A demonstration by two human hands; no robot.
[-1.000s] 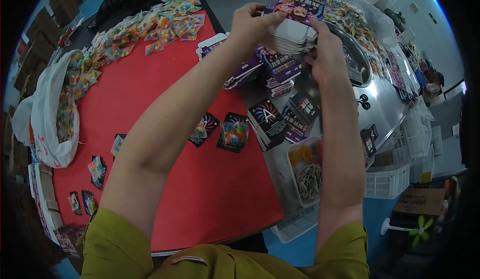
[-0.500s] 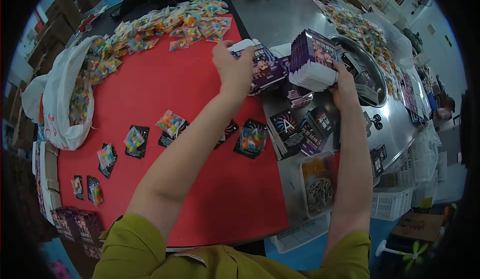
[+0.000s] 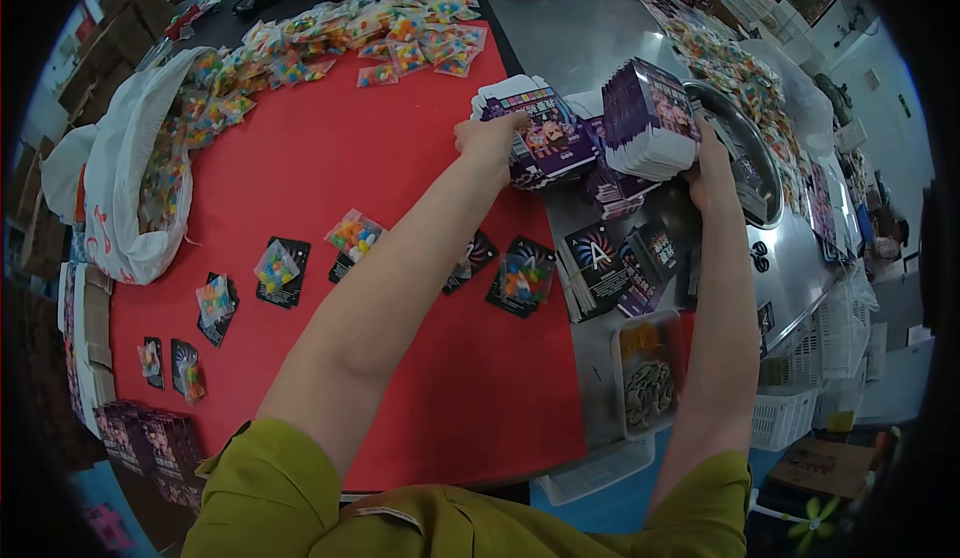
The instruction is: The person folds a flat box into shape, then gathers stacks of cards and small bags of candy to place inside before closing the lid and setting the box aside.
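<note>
At three o'clock from the left hand (image 3: 488, 146), pinching a purple carton pile (image 3: 556, 140), is a second pile (image 3: 645, 123), clasped by the nearer right hand (image 3: 712, 170).

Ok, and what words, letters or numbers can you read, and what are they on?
"A": on the black card stack.
Chinese-looking writing on the purple cartons: too blurred to quote.
Red marks on the white bag: too unclear.
Print on the black cards lying on the red sheet: too small.
Anything else: too small or blurred.
</note>
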